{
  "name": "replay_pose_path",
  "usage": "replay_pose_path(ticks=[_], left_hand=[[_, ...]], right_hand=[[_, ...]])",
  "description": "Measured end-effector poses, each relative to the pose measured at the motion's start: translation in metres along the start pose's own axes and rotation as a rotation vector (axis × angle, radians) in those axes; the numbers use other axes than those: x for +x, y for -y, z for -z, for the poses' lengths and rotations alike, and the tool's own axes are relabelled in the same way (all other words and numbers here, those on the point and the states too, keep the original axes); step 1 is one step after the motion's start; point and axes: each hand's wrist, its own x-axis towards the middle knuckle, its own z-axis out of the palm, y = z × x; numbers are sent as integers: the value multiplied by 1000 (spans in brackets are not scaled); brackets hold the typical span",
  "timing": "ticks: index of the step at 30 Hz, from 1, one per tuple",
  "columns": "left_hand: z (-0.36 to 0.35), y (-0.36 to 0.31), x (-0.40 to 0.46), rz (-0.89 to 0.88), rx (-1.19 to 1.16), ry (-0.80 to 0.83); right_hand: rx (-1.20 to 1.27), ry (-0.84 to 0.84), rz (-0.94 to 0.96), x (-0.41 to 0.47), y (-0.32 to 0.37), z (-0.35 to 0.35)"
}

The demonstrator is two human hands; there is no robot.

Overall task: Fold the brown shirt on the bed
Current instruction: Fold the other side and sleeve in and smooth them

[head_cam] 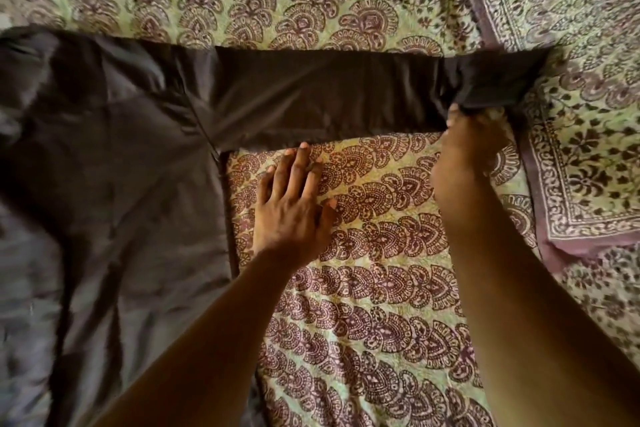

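On the left, the brown shirt (114, 184) lies spread across the bed (363, 288), its body filling that side of the view and running off the lower edge. The cloth there is mostly flat, with a few soft creases near the shoulder. From the shoulder seam one long sleeve (322, 97) stretches straight out to the right, lying flat on the patterned bedspread.

Just below that sleeve, your left hand (294, 204) rests flat on the bedspread with fingers straight and slightly spread, holding nothing. Its fingertips reach up to the sleeve's lower edge and seem to just touch it, though you cannot be sure of that from here.

Further right, your right hand (474, 135) is at the cuff end of the sleeve, fingers curled and pinching the fabric, which is bunched and lifted a little off the bed at that spot. Beyond it, at the far right, a pillow (588, 149) in a matching print lies on the bed.

You look to be at the sleeve step: the body is laid out and the sleeve is drawn straight, ready to be brought in. The next move likely calls for carrying the cuff leftward over the body, while your left hand pins the sleeve near the shoulder so the fold line stays clean and the smooth fabric does not slide.
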Motion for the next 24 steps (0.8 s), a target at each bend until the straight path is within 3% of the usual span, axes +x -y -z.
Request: replay_pose_path(ticks=[2, 5, 6, 9, 11, 13, 16, 17, 19, 22, 24], left_hand=[[0, 3, -2, -33, -46, -10], [2, 5, 3, 17, -223, 20], [10, 5, 5, 80, -404, 29], [49, 14, 14, 384, -1296, 3], [78, 34, 16, 597, -1612, 119], [101, 53, 5, 652, -1611, 266], [119, 100, -15, 643, -1449, 155], [129, 118, -22, 677, -1442, 102], [151, 154, -35, 711, -1534, 47], [181, 214, -58, 775, -1661, 38], [200, 248, -72, 806, -1608, 75]], right_hand=[[65, 34, 30, -20, -7, 3], [40, 250, 156, -74, -23, 7], [14, 319, 220, -94, -26, 8], [-99, 461, 533, -144, -35, 14], [-186, 549, 626, -176, -41, 13], [-282, 612, 757, -206, -41, 13], [-324, 694, 932, -244, -40, 7], [-311, 712, 908, -255, -40, 2], [-191, 707, 651, -279, -33, -10], [183, 684, -29, -311, -4, -47], [435, 684, -411, -323, 20, -79]])
